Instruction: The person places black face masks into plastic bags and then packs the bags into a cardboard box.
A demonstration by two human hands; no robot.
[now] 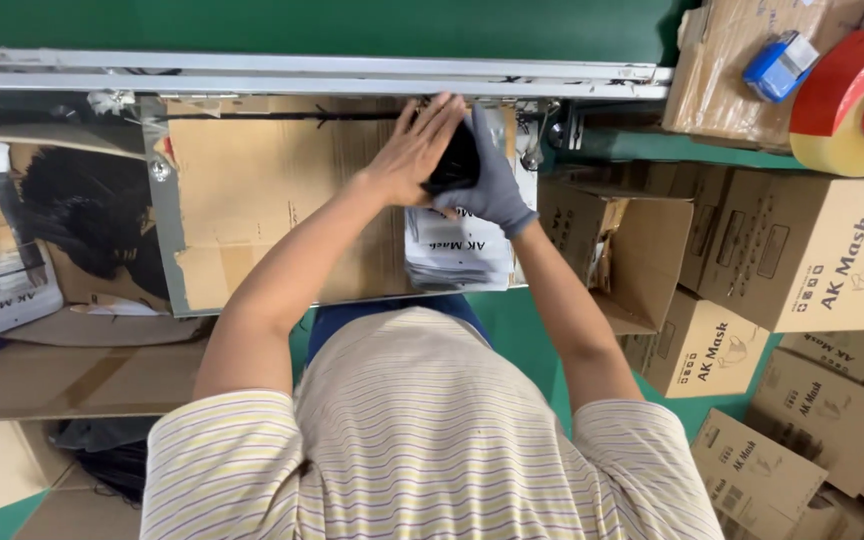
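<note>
White printed pouches [457, 252] stacked centre; brown printed cartons [812, 255] piled right.

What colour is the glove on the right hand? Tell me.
Grey glove, clearest in the head view; the left hand is bare.

Grey glove [495, 185] on right hand, black bundle [455, 160] between the fingers, white packets [457, 252] with black print, brown cardboard boxes [812, 255], green floor [522, 330], cream shirt [422, 440] with thin stripes, red-and-yellow tape roll [857, 100]
</note>
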